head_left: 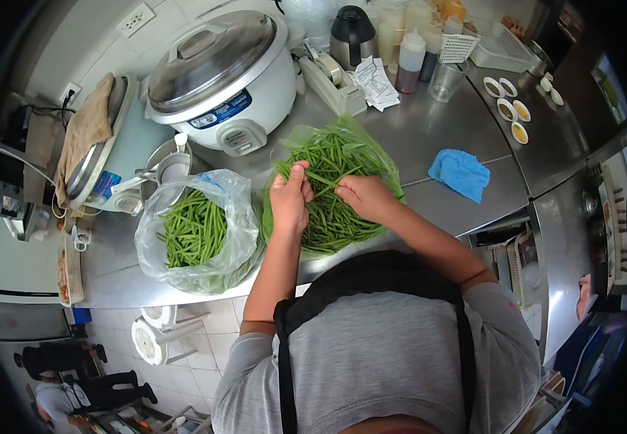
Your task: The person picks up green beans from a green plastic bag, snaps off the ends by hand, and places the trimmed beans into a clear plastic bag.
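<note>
Long green beans fill a green plastic bag (377, 148) on the steel counter in front of me. Over this bag, my left hand (291, 197) is closed around one end of a few green beans (318, 177). The fingers of my right hand (366, 197) pinch the other end of the same beans, to the right of my left hand. To the left stands a clear plastic bag (153, 249) with its mouth open, holding shorter pieces of green bean (195, 230). Neither hand touches that clear bag.
A large rice cooker (215, 79) stands behind the clear bag, beside a tape dispenser (335, 85). A blue cloth (459, 174) lies to the right on the steel counter (429, 206). Sauce bottles (410, 61) and small sauce cups (507, 110) are at the back. Another person (67, 398) stands far off, lower left.
</note>
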A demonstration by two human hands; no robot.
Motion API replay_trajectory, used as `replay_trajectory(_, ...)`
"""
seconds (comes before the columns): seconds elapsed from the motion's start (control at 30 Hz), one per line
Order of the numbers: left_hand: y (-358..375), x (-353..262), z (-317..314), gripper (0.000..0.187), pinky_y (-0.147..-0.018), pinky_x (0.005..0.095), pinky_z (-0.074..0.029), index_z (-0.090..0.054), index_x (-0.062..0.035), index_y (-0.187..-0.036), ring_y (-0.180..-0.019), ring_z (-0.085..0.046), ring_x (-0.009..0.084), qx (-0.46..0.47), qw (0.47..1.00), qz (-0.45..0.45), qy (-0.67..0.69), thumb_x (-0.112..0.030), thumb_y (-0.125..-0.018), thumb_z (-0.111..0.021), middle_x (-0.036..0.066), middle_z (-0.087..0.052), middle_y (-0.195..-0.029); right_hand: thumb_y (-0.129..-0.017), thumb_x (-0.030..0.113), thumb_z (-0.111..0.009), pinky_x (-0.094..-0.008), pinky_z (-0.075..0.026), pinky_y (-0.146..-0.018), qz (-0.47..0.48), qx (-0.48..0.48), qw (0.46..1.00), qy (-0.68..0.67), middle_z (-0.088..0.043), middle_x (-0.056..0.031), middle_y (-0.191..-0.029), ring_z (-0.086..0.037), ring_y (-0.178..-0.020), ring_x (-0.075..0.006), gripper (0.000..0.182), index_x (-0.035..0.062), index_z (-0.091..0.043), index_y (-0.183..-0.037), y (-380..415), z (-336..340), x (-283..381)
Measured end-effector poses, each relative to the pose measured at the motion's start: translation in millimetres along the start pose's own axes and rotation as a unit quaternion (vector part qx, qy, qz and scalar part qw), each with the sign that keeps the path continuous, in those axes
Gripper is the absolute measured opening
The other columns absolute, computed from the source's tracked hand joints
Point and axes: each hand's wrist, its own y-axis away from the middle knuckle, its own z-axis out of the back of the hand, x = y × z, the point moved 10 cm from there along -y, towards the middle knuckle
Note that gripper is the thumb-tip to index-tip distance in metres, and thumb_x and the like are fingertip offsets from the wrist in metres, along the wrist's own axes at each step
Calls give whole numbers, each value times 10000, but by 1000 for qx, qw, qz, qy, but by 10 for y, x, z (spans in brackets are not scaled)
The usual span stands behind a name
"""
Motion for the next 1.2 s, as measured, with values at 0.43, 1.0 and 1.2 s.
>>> replay_trajectory(0.43, 25, 426, 4, 215, -397, 214, -281, -497, -74, -836, -477, -382, 92, 20, 986, 162, 32, -278, -865, -437, -14, -433, -607, -689, 194, -575, -316, -376, -536, 316, -72, 935, 144, -470, -15, -575, -506, -566, -180, 128, 114, -484, -648, 315, -53, 782)
replay_trajectory(1.0, 109, 125, -315, 198, -431, 191, -296, -548, -42, -774, -461, -357, 42, 187, 923, 33, -335, -221, -840, -493, -44, -422, -549, -690, 181, -588, -337, -392, -600, 208, -109, 937, 257, -505, -35, -709, -520, -650, -211, 109, 114, -566, -774, -112, 422, 573)
replay_trajectory(1.2, 62, 182, -304, 210, -470, 213, -308, -546, -31, -784, -494, -378, 64, 185, 936, 33, -298, -223, -844, -487, -33, -440, -567, -743, 178, -555, -333, -413, -580, 184, -101, 971, 115, -533, -48, -679, -540, -646, -226, 115, 67, -567, -769, -136, 470, 511)
